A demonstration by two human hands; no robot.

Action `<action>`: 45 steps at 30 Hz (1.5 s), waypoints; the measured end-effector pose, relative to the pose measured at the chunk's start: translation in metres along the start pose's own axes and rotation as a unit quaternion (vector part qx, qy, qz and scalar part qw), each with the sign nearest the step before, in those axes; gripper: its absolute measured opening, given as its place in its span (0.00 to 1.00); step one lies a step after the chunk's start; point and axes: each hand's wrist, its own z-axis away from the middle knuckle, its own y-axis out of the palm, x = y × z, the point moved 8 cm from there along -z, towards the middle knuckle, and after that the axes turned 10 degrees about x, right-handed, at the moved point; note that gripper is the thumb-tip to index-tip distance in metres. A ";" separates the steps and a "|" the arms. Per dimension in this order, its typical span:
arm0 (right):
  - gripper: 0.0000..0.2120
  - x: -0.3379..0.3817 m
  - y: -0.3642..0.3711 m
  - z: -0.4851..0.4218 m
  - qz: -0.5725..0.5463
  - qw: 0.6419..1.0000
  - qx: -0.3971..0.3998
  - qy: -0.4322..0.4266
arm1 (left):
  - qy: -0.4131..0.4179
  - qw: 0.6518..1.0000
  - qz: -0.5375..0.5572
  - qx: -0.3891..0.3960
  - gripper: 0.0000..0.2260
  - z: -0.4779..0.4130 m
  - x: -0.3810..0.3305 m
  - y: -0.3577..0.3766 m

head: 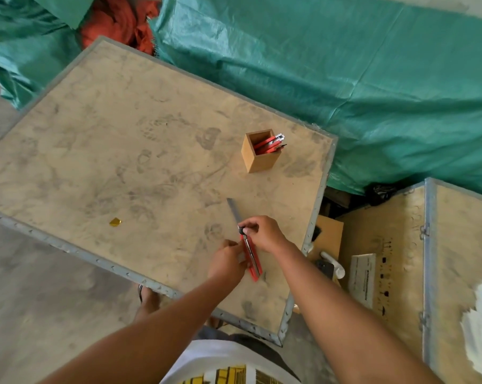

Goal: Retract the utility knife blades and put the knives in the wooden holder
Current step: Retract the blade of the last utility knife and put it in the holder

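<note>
While both hands work near the board's front edge, the left hand pinches the red utility knife by its body and the right hand's fingers close on the black knob at its front end. Its blade is fully out, so retraction seems unfinished. Farther back, the wooden holder already stands with several red knives inside; this looks like the last one.
</note>
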 end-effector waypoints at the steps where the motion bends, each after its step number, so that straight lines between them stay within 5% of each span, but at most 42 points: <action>1: 0.11 -0.002 -0.001 0.000 -0.007 1.000 -0.002 0.003 | 0.007 1.000 -0.006 -0.002 0.16 0.001 -0.002 -0.001; 11: 0.08 0.010 -0.019 0.009 -0.199 0.979 -0.038 -0.007 | 0.004 0.989 0.137 0.048 0.26 0.004 -0.001 -0.040; 16: 0.08 0.050 -0.043 0.024 -0.286 0.954 -0.076 -0.050 | 0.024 0.958 0.277 0.068 0.21 0.024 -0.018 -0.091; 22: 0.09 0.098 -0.061 0.047 -0.343 0.926 -0.119 -0.105 | 0.080 0.942 0.315 0.084 0.19 0.042 -0.037 -0.149; 32: 0.11 0.162 -0.035 0.069 -0.235 0.961 -0.070 -0.131 | 0.134 0.922 0.361 0.042 0.14 0.048 -0.044 -0.218; 45: 0.10 0.202 -0.041 0.086 -0.143 0.959 -0.158 -0.185 | 0.172 0.906 0.384 0.043 0.13 0.062 -0.054 -0.253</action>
